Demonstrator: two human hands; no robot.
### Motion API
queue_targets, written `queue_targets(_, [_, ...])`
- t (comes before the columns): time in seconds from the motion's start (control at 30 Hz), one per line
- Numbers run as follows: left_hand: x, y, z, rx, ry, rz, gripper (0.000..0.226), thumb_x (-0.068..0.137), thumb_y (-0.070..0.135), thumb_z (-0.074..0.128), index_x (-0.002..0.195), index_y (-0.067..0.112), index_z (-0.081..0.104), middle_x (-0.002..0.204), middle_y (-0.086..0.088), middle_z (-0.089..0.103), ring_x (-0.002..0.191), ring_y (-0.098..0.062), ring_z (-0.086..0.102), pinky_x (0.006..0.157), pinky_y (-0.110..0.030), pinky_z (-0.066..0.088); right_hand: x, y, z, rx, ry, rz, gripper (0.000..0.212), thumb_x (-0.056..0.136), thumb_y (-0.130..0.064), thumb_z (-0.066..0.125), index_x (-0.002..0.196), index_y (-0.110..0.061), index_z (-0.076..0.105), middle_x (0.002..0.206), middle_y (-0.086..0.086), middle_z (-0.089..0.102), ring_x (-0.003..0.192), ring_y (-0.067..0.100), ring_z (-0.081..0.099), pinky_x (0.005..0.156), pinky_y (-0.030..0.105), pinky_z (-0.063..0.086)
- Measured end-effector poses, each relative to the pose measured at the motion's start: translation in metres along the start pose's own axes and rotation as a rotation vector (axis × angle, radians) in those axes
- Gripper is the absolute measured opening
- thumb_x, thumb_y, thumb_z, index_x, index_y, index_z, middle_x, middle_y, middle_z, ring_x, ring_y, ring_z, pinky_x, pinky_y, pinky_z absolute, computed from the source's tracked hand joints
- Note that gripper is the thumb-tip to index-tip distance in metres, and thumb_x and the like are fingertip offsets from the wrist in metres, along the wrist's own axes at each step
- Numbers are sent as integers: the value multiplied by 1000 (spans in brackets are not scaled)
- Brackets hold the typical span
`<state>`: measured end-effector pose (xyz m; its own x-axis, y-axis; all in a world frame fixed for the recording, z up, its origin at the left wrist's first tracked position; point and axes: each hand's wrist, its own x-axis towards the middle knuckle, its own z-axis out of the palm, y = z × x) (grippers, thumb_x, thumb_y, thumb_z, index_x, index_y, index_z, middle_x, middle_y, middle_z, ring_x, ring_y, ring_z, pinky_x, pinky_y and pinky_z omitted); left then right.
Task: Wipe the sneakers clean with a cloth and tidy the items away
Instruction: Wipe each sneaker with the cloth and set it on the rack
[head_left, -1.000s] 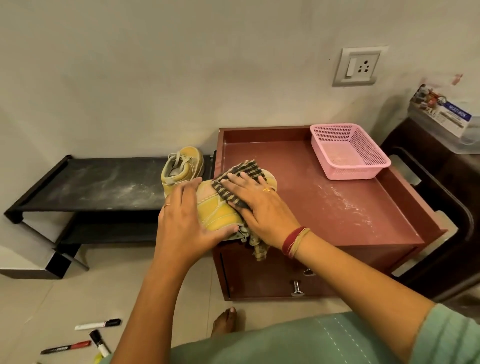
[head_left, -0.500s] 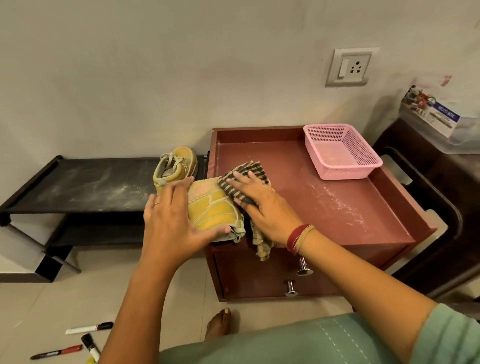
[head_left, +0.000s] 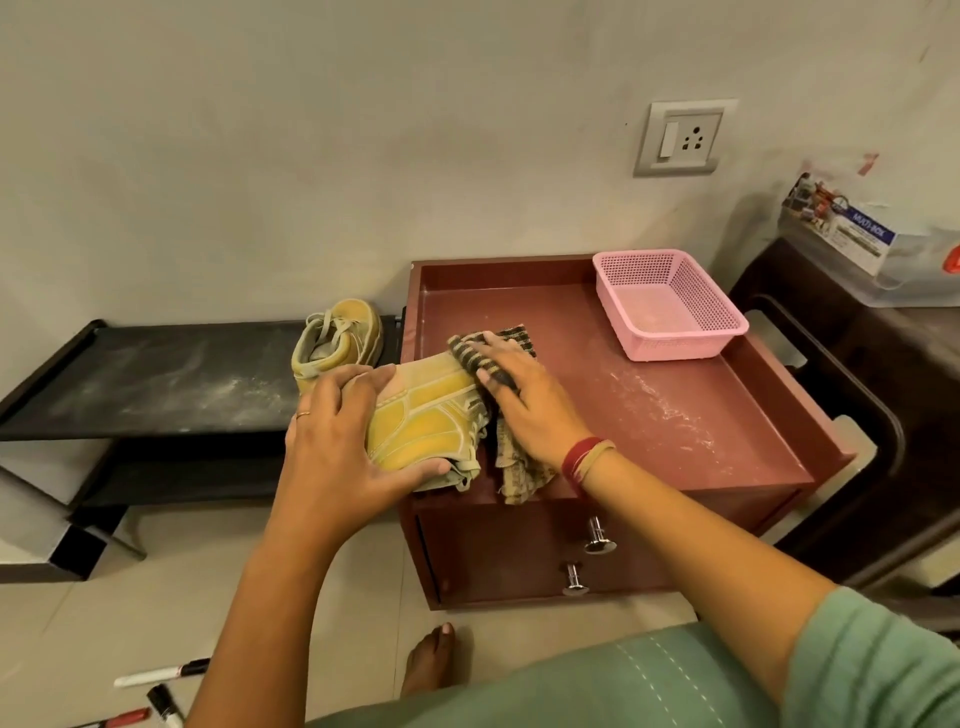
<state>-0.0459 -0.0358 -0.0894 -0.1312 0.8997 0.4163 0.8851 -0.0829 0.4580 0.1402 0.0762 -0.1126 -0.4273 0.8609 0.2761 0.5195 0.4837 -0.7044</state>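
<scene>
A yellow sneaker (head_left: 426, 415) lies on its side at the front left corner of the red-brown cabinet top (head_left: 675, 415). My left hand (head_left: 337, 436) grips its heel end from the left. My right hand (head_left: 524, 400) presses a striped dark cloth (head_left: 514, 467) against the sneaker's toe side; the cloth's lower end hangs over the cabinet's front edge. The second yellow sneaker (head_left: 335, 338) stands upright on the black low shelf (head_left: 156, 384), right beside the cabinet.
A pink plastic basket (head_left: 670, 306) sits at the cabinet's back right. White dust streaks the cabinet top and the shelf. Markers (head_left: 161, 675) lie on the floor at lower left. A dark chair (head_left: 857, 415) stands to the right, my bare foot (head_left: 431, 660) below.
My right hand has slid the cloth along the sneaker, back toward the toe. My left hand has kept its hold on the shoe. The camera has shifted slightly.
</scene>
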Motion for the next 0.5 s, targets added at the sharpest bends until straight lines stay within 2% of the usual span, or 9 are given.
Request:
queue_targets(0.1, [-1, 0, 0, 2, -10, 17, 96, 54, 79, 60, 133, 27, 47, 129, 4, 40, 123, -16, 35, 97, -51, 41, 1, 4, -2, 30, 72, 78, 42, 98, -33, 40, 140, -29, 39, 151, -2, 31, 140, 16, 25, 115, 43, 23])
queue_targets(0.2, [1, -1, 0, -15, -14, 3, 97, 53, 80, 59, 134, 27, 46, 130, 5, 38, 122, -15, 34, 96, -51, 41, -3, 2, 6, -59, -37, -83, 43, 99, -33, 38, 142, -35, 32, 154, -6, 24, 143, 15, 14, 115, 33, 14])
queue_targets(0.23, [1, -1, 0, -18, -16, 1, 97, 53, 80, 59, 134, 27, 46, 129, 5, 38, 122, -15, 34, 96, -51, 41, -3, 4, 6, -52, -45, -91, 43, 99, -33, 38, 141, -37, 32, 154, -7, 23, 144, 14, 13, 114, 33, 14])
queue_targets(0.33, [1, -1, -1, -20, -19, 18, 96, 54, 79, 59, 133, 26, 46, 129, 5, 38, 122, -16, 35, 95, -50, 42, 1, 9, 0, 7, 23, 37, 42, 99, -37, 37, 141, -38, 33, 154, -7, 22, 143, 14, 15, 116, 45, 19])
queue_targets(0.43, [0, -2, -2, -34, -22, 25, 96, 54, 78, 60, 133, 27, 46, 129, 6, 39, 121, -14, 36, 95, -51, 43, -4, 3, 2, -38, -53, -63, 43, 99, -36, 37, 141, -40, 31, 154, -11, 21, 144, 12, 10, 115, 35, 15])
queue_targets(0.5, [-1, -3, -3, -37, -21, 29, 95, 54, 78, 61, 133, 27, 47, 129, 6, 40, 121, -15, 37, 96, -52, 43, -6, 3, 2, -42, -60, -96, 42, 99, -35, 37, 141, -39, 32, 153, -11, 23, 143, 12, 13, 115, 34, 15])
